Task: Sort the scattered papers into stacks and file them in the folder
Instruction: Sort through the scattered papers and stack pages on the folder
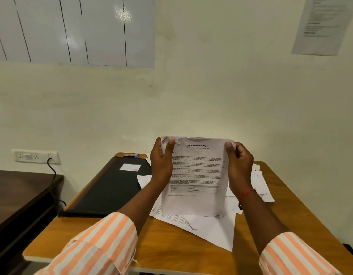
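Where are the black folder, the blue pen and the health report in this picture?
black folder [110,187]: head view, middle of its closed cover.
blue pen [134,155]: head view, its blue end, beyond the folder.
health report [195,171]: head view, printed text at mid-page.

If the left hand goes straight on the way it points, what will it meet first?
Probably the wall behind the table; the left hand already grips the health report. Depth is unclear.
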`<state>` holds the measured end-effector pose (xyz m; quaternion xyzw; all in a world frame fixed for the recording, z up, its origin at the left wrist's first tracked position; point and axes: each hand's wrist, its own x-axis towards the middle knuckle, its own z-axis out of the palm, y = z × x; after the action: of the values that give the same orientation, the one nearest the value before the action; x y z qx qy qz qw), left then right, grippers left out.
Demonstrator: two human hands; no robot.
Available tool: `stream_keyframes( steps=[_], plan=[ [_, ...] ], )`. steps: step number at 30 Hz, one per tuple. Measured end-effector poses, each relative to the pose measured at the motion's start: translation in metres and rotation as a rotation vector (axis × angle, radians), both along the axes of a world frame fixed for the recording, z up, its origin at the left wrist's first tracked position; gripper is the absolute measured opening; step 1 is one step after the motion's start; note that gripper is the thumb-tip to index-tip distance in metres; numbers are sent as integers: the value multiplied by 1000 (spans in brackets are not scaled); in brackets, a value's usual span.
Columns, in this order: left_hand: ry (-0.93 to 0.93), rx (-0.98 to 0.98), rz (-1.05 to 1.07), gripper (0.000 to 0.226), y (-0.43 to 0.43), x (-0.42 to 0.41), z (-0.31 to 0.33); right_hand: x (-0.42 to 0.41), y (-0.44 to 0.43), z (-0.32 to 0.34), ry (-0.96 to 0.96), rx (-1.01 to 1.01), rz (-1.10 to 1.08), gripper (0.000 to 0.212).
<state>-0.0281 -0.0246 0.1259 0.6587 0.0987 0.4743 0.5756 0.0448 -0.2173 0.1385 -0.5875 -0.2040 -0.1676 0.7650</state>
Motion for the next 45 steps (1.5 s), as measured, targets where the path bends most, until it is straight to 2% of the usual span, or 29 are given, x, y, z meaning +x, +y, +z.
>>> stream_keyframes(
  steps=[3, 7, 10, 14, 19, 25, 31, 36, 40, 45],
  plan=[
    [28, -7, 10, 58, 2, 2, -2, -2, 1, 0, 26, 43, 1, 25],
    [13, 27, 30, 30, -2, -2, 3, -3, 2, 2, 45, 70, -7, 24],
    [33, 67, 26, 26, -5, -7, 1, -3, 0, 1, 36, 64, -14, 19],
    [72, 58, -43, 12, -8, -15, -22, -1, -2, 0, 19, 12, -2, 27],
    [131, -12, -84, 31, -13, -26, -53, 0, -5, -8, -16, -64, 10, 42],
    [196, -68, -150, 34, -24, -37, -87, -3, -6, -15, 25, -118, 6, 35],
    [279, -147, -203, 34, -24, -42, -121, -9, -12, -66, 23, -311, 97, 12],
    [302, -144, -129, 31, -24, -35, -122, -12, -32, -112, 17, -538, 246, 28],
    [314, -142, -99, 35, -23, -30, -126, -2, -49, -135, 58, -793, 335, 36],
    [330, -149, -124, 38, -23, -36, -128, 0, -58, -136, 106, -920, 398, 37]
  ],
)
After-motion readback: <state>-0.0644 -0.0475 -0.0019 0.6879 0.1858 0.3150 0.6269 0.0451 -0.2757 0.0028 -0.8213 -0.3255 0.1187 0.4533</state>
